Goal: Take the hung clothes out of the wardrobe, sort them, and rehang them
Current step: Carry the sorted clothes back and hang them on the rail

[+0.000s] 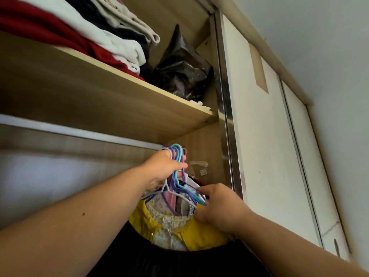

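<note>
A bunch of hangers [178,156] in blue, purple and white hooks near the right end of the metal rail [79,132]. My left hand [162,168] grips the hooks together just under the rail. Below them hang clothes: a yellow garment [199,234], a pale flowered shirt [169,222] and a dark garment [159,262] in front. My right hand [221,206] holds the hanger shoulders and cloth on the right side of the bunch. Most of the clothes are hidden behind my arms.
A wooden shelf [119,92] above the rail carries folded red, white and dark clothes [79,33] and a dark plastic bag [183,66]. The wardrobe's side panel and a white sliding door [269,146] stand close on the right. The rail's left stretch is bare.
</note>
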Demonstrator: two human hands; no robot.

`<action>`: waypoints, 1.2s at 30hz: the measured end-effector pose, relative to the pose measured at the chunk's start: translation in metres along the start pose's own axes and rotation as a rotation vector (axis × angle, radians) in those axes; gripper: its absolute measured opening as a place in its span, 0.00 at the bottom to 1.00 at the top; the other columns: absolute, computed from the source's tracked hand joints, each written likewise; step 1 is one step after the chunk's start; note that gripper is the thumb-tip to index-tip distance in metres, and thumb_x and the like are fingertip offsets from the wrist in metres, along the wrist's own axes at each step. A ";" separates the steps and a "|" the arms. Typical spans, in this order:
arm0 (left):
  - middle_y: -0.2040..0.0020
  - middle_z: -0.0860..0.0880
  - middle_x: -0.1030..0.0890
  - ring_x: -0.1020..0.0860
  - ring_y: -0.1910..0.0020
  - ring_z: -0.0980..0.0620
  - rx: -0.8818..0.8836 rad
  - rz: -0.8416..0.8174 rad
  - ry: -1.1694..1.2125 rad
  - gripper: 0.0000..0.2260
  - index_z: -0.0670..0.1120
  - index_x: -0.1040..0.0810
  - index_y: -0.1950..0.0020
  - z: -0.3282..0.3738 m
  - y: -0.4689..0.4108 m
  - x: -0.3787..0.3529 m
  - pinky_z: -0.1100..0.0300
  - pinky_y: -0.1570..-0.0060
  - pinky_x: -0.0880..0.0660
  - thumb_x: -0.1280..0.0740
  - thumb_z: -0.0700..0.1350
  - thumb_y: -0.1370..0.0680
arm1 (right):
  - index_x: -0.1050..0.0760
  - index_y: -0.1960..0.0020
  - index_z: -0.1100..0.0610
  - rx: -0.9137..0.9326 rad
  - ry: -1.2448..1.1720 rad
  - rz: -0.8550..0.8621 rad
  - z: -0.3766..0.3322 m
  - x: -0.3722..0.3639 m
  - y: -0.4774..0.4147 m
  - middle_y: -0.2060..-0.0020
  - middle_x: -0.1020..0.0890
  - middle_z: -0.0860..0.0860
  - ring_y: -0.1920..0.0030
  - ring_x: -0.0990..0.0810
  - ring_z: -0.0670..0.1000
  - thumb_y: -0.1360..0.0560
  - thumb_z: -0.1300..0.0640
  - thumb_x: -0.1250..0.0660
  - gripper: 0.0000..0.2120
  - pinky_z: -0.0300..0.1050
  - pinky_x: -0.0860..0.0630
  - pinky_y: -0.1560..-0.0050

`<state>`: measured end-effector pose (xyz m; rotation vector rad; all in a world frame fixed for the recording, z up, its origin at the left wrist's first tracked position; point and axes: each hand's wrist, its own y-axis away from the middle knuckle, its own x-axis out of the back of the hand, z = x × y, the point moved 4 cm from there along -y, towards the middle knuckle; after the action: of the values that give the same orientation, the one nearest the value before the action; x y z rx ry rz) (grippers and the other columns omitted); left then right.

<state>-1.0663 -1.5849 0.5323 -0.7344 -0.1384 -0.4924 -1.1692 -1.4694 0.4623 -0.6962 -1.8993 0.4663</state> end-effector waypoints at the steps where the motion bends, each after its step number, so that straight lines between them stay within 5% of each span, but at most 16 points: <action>1: 0.50 0.40 0.17 0.18 0.50 0.43 0.001 0.027 0.013 0.05 0.46 0.22 0.53 -0.006 -0.011 0.009 0.45 0.45 0.22 0.34 0.36 0.23 | 0.26 0.34 0.49 -0.001 -0.011 0.009 -0.003 -0.006 -0.013 0.51 0.19 0.46 0.60 0.22 0.45 0.34 0.51 0.27 0.28 0.33 0.26 0.63; 4: 0.55 0.42 0.16 0.17 0.53 0.42 -0.012 0.107 0.216 0.06 0.44 0.23 0.53 -0.025 -0.051 0.032 0.44 0.48 0.21 0.38 0.43 0.20 | 0.24 0.36 0.51 0.042 -0.006 0.062 -0.015 -0.021 -0.059 0.57 0.21 0.44 0.64 0.25 0.42 0.35 0.53 0.27 0.27 0.27 0.31 0.67; 8: 0.56 0.43 0.18 0.17 0.62 0.48 -0.070 0.133 0.269 0.08 0.43 0.25 0.53 -0.040 -0.096 0.052 0.52 0.57 0.19 0.42 0.41 0.18 | 0.20 0.44 0.51 0.048 0.030 0.105 -0.024 -0.032 -0.108 0.61 0.21 0.46 0.62 0.23 0.45 0.37 0.52 0.27 0.21 0.34 0.28 0.65; 11: 0.54 0.40 0.19 0.20 0.59 0.46 -0.133 0.207 -0.071 0.05 0.44 0.25 0.53 -0.046 -0.129 0.072 0.53 0.54 0.22 0.39 0.43 0.20 | 0.19 0.47 0.53 0.042 0.026 0.130 -0.025 -0.044 -0.146 0.62 0.20 0.48 0.61 0.22 0.48 0.37 0.52 0.27 0.18 0.32 0.31 0.69; 13: 0.59 0.45 0.22 0.24 0.62 0.50 -0.190 0.277 -0.442 0.08 0.47 0.27 0.59 -0.042 -0.148 0.087 0.59 0.63 0.30 0.36 0.46 0.21 | 0.18 0.48 0.53 0.028 0.010 0.145 -0.025 -0.050 -0.170 0.61 0.18 0.50 0.59 0.19 0.51 0.38 0.52 0.27 0.18 0.35 0.28 0.64; 16: 0.64 0.50 0.27 0.29 0.64 0.52 -0.247 0.314 -0.652 0.11 0.47 0.31 0.63 -0.034 -0.168 0.103 0.62 0.71 0.39 0.35 0.47 0.22 | 0.19 0.49 0.56 0.015 -0.002 0.169 -0.032 -0.054 -0.200 0.62 0.19 0.51 0.60 0.20 0.52 0.38 0.52 0.27 0.19 0.37 0.28 0.64; 19: 0.59 0.45 0.24 0.28 0.60 0.47 -0.302 0.376 -0.816 0.12 0.46 0.32 0.63 -0.027 -0.182 0.117 0.58 0.63 0.36 0.34 0.47 0.22 | 0.19 0.51 0.58 0.026 -0.014 0.166 -0.045 -0.058 -0.226 0.64 0.20 0.51 0.66 0.24 0.48 0.37 0.53 0.26 0.16 0.35 0.31 0.71; 26: 0.42 0.47 0.22 0.30 0.39 0.43 -0.235 0.427 -1.256 0.12 0.52 0.27 0.50 -0.024 -0.193 0.140 0.50 0.47 0.34 0.38 0.60 0.23 | 0.19 0.51 0.57 0.041 -0.025 0.138 -0.055 -0.073 -0.251 0.62 0.20 0.52 0.61 0.23 0.51 0.37 0.52 0.25 0.16 0.39 0.29 0.64; 31: 0.39 0.47 0.23 0.28 0.38 0.43 -0.164 0.435 -1.342 0.20 0.50 0.23 0.44 -0.029 -0.187 0.143 0.49 0.45 0.33 0.34 0.63 0.27 | 0.18 0.51 0.56 0.034 -0.036 0.121 -0.048 -0.087 -0.248 0.60 0.18 0.52 0.58 0.20 0.51 0.39 0.52 0.24 0.18 0.40 0.25 0.61; 36: 0.38 0.48 0.25 0.27 0.38 0.45 -0.286 0.429 -1.380 0.27 0.53 0.29 0.40 -0.036 -0.175 0.143 0.51 0.44 0.33 0.28 0.64 0.33 | 0.19 0.47 0.56 0.061 -0.046 0.044 -0.037 -0.107 -0.239 0.56 0.17 0.52 0.58 0.21 0.50 0.38 0.52 0.24 0.20 0.43 0.23 0.57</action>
<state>-1.0261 -1.7743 0.6534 -1.2464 -1.1847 0.4926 -1.1637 -1.7203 0.5463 -0.6940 -1.9077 0.5703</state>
